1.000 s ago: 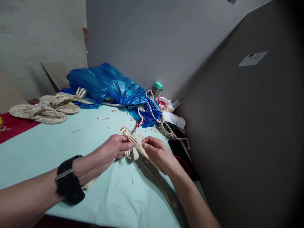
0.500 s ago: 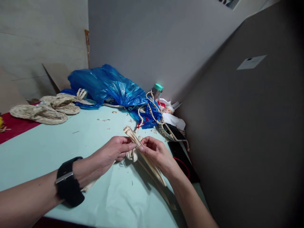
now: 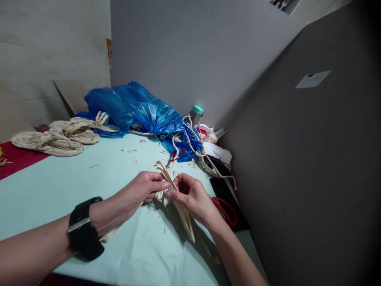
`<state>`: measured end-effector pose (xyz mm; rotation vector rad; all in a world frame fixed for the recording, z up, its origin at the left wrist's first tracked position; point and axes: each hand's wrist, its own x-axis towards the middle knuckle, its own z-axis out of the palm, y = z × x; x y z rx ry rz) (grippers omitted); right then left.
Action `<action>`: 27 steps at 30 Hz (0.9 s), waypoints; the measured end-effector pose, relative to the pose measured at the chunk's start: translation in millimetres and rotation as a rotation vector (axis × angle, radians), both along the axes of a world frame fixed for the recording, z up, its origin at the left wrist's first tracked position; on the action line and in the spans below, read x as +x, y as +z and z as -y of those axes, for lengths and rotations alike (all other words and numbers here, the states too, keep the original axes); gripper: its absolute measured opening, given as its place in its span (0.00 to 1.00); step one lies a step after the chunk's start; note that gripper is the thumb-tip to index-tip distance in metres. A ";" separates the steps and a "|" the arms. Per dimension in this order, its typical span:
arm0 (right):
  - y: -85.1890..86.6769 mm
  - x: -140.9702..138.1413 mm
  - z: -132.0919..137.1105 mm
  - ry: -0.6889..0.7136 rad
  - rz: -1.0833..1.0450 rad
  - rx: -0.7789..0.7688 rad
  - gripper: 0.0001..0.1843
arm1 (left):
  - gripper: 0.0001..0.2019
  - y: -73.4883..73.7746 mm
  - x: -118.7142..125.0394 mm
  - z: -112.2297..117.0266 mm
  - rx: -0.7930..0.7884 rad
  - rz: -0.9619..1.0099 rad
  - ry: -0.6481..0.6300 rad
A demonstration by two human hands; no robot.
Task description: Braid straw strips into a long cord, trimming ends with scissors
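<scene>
A bundle of pale, flat plant-fibre strips (image 3: pixel 183 216) slants between my hands above the table, its curled upper ends poking out past my fingers. My left hand (image 3: pixel 149 186), with a black watch on the wrist, pinches the strips near their upper part. Close against it on the other side, my right hand (image 3: pixel 190 196) has its thumb and fingers closed around the same strips. Beneath my left fingertips a wrapped or knotted clump of fibre shows, partly hidden. Another pale strand trails out below my left wrist.
Braided fibre coils (image 3: pixel 49 143) lie at the left. A blue plastic bag (image 3: pixel 133 107) and a bottle with a green lid (image 3: pixel 197 113) are at the back. Red-handled scissors (image 3: pixel 228 212) rest by a dark flat object (image 3: pixel 218 188) at right, near a basket (image 3: pixel 206 165).
The strips' lower ends have swung left and down, and their upper ends have spread apart. My right hand has shifted slightly left. More of the red scissor handles shows.
</scene>
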<state>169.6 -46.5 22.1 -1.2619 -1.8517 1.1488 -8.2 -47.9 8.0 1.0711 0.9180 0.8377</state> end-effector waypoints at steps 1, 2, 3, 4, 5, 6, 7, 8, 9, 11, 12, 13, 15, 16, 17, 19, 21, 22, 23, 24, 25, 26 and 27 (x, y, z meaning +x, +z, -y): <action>-0.2 1.2 -1.2 0.004 -0.038 -0.030 0.17 | 0.09 0.0 -0.2 0.0 0.003 -0.008 -0.003; -0.2 2.3 -2.4 0.001 -0.075 -0.061 0.18 | 0.08 -0.1 -0.3 -0.1 0.005 -0.014 0.000; 0.1 3.3 -3.3 -0.008 -0.108 -0.086 0.18 | 0.08 -0.2 -0.4 -0.3 0.005 -0.016 0.008; 0.7 4.1 -3.9 -0.019 -0.134 -0.104 0.19 | 0.08 -0.3 -0.3 -0.5 0.001 -0.014 0.019; 1.4 4.7 -4.2 -0.025 -0.152 -0.115 0.19 | 0.08 -0.2 -0.2 -0.7 -0.008 -0.009 0.031; 2.0 5.1 -4.3 -0.026 -0.164 -0.120 0.20 | 0.09 0.1 -0.1 -0.9 -0.018 -0.005 0.040; 2.5 5.3 -4.1 -0.023 -0.173 -0.123 0.20 | 0.10 0.6 0.1 -0.9 -0.027 -0.002 0.046; 2.7 5.5 -3.9 -0.018 -0.182 -0.125 0.20 | 0.11 1.2 0.2 -0.9 -0.035 0.001 0.047; 2.5 5.6 -3.8 -0.012 -0.191 -0.131 0.20 | 0.11 1.8 0.3 -0.9 -0.041 0.003 0.046; 1.1 5.7 -3.8 -0.012 -0.209 -0.155 0.20 | 0.11 2.7 0.3 -0.7 -0.041 0.007 0.041; 0.0 5.7 -4.0 -0.019 -0.215 -0.167 0.20 | 0.10 2.8 0.3 -0.7 -0.041 0.011 0.034; -1.1 5.6 -4.2 -0.026 -0.213 -0.173 0.20 | 0.10 2.6 0.2 -0.7 -0.042 0.016 0.023; -3.0 5.0 -4.1 -0.031 -0.181 -0.159 0.19 | 0.09 1.2 0.1 -1.0 -0.044 0.026 0.005; -3.5 4.4 -3.7 -0.020 -0.158 -0.135 0.19 | 0.09 0.2 -0.1 -1.3 -0.045 0.029 0.002; -3.9 3.7 -3.1 0.000 -0.137 -0.107 0.18 | 0.09 -0.9 -0.3 -1.6 -0.041 0.028 0.004; -4.0 2.1 -1.5 0.049 -0.114 -0.064 0.17 | 0.08 -3.1 -0.7 -2.3 -0.023 0.022 0.007; -4.6 1.2 -0.5 0.072 -0.112 -0.052 0.16 | 0.07 -4.4 -1.2 -2.9 -0.005 0.020 -0.012; -5.1 1.2 -0.4 0.070 -0.105 -0.050 0.15 | 0.07 -4.7 -1.4 -3.2 -0.002 0.019 -0.025; -5.8 1.5 -0.6 0.060 -0.094 -0.044 0.14 | 0.07 -4.7 -1.5 -3.3 -0.002 0.018 -0.038; -6.5 2.1 -0.9 0.043 -0.081 -0.033 0.14 | 0.07 -4.4 -1.5 -3.3 -0.004 0.018 -0.048; -6.9 2.5 -1.3 0.023 -0.061 -0.018 0.13 | 0.07 -3.9 -1.5 -3.2 -0.006 0.017 -0.054; -6.8 2.7 -1.5 -0.001 -0.034 -0.002 0.13 | 0.08 -3.2 -1.4 -3.0 -0.008 0.016 -0.056; -6.0 2.5 -1.4 -0.026 -0.002 0.014 0.12 | 0.08 -2.4 -1.3 -2.7 -0.011 0.015 -0.056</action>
